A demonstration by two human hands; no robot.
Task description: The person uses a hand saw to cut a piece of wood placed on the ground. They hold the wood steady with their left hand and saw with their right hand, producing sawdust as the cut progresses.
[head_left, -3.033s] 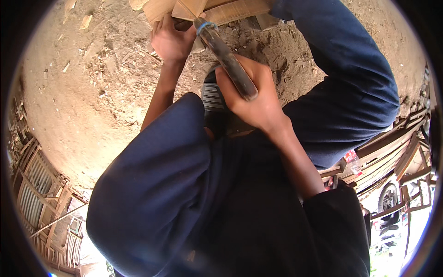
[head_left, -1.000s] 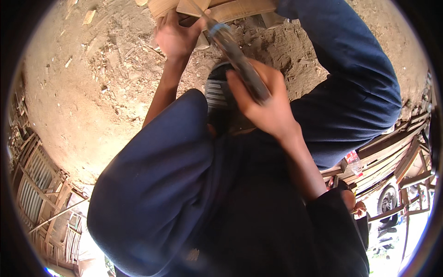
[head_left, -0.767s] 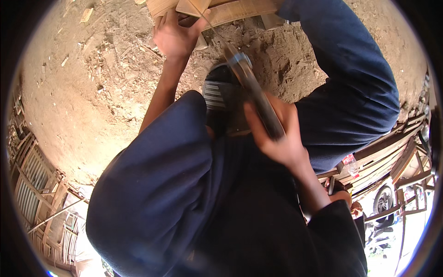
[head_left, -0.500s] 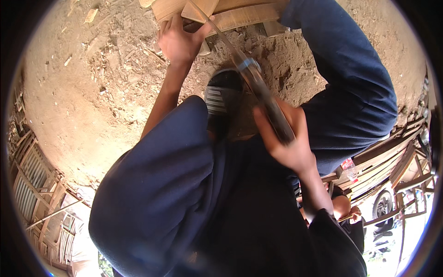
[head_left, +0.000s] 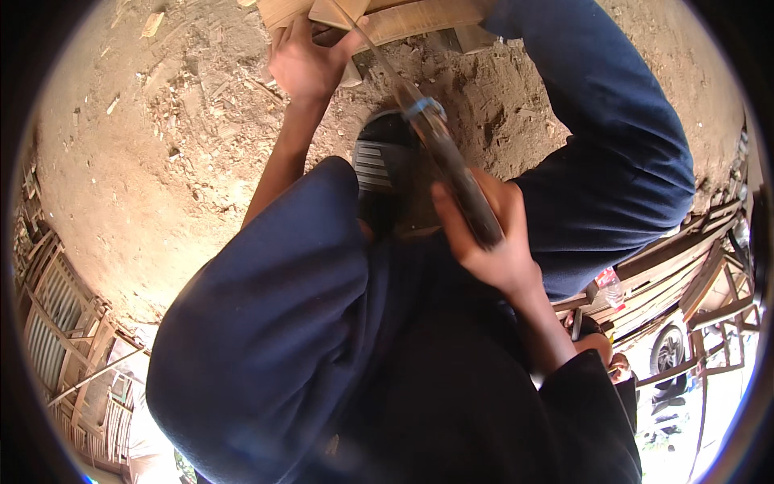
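My left hand [head_left: 306, 66] is closed at the top of the view, its fingers gripping a small pale wooden block [head_left: 343, 11] and the thumb lying along its right side. The block rests on a larger curved wooden piece [head_left: 423, 19]. In my right hand [head_left: 504, 242] is the dark handle of a long, narrow-bladed tool [head_left: 451, 168], with a blue band where blade meets handle. Seen nearly edge-on, its blade slants up and left, and its far end overlaps the block. The tool's exact kind and any contact with the wood cannot be made out.
Wood chips lie on the dirt ground [head_left: 161, 161]. A dark sandal [head_left: 380, 165] is below the wood. At lower right are stacked planks [head_left: 645, 286], a plastic bottle [head_left: 610, 288], part of another person [head_left: 595, 345] and a wheel [head_left: 667, 351].
The tool and my right hand have shifted slightly up and left. My left hand and the wood also appear a little higher and further left, still in the same hold.
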